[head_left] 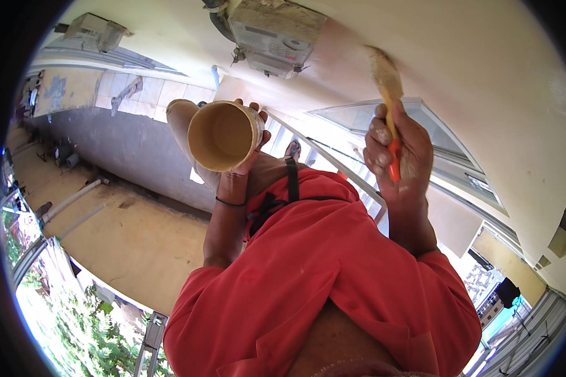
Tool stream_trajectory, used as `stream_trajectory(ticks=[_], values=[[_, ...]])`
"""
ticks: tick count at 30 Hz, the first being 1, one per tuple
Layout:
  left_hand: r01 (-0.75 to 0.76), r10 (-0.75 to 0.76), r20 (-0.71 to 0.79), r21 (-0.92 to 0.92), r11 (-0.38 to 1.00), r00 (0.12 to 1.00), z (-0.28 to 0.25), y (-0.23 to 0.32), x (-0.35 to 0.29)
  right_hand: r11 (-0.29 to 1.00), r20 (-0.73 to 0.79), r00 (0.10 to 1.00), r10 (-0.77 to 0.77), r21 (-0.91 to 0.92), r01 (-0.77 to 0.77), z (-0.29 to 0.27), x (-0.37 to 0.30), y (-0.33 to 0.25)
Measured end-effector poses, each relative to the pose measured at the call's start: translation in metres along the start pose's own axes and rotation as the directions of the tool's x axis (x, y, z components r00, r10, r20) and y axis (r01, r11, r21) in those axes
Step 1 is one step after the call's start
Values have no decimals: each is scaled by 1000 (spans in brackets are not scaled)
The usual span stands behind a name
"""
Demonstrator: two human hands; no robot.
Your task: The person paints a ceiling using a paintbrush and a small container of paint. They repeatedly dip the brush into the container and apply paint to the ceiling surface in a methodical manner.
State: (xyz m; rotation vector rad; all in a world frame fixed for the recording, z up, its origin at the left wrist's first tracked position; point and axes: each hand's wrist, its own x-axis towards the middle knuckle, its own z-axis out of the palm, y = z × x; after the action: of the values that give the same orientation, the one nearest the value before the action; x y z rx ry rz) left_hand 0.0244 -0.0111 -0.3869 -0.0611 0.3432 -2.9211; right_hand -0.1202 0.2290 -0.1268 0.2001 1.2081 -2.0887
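Observation:
My left hand (250,157) is wrapped round a cream-coloured cup (198,147), its fingers showing past the far rim. The cup's mouth faces up toward me, and its inside is coated in a cream colour; how much paint it holds I cannot tell. In my right hand (409,146) is a paintbrush (385,74), gripped by its yellow and orange handle. The brush points up, and its cream-smeared bristles appear to touch the pale wall (484,81). Pale smears mark the fingers of my right hand.
A dusty meter box (277,41) juts from the wall left of the brush. A second box (94,32) hangs farther left. Below my right hand is a window (449,141). A slanting bar (336,160) runs near my sandalled foot (293,149). Pipes (72,200) lie on the ground far below.

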Motion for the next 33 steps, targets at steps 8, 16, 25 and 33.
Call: stream_trajectory(ticks=[8, 16, 25, 33], values=[[22, -22, 6, -22, 1000, 1000, 0, 1, -1, 812, 55, 860, -507, -305, 497, 5, 10, 27], [24, -25, -34, -9, 1000, 999, 6, 2, -3, 905, 55, 941, -335, -259, 337, -99, 123, 144], [41, -40, -46, 4, 999, 998, 10, 2, 0, 931, -195, 914, 356, -5, -364, -143, 109, 189], [34, -32, -96, 22, 999, 995, 9, 1, 1, 807, 118, 958, 263, 517, -285, -90, 60, 16]])
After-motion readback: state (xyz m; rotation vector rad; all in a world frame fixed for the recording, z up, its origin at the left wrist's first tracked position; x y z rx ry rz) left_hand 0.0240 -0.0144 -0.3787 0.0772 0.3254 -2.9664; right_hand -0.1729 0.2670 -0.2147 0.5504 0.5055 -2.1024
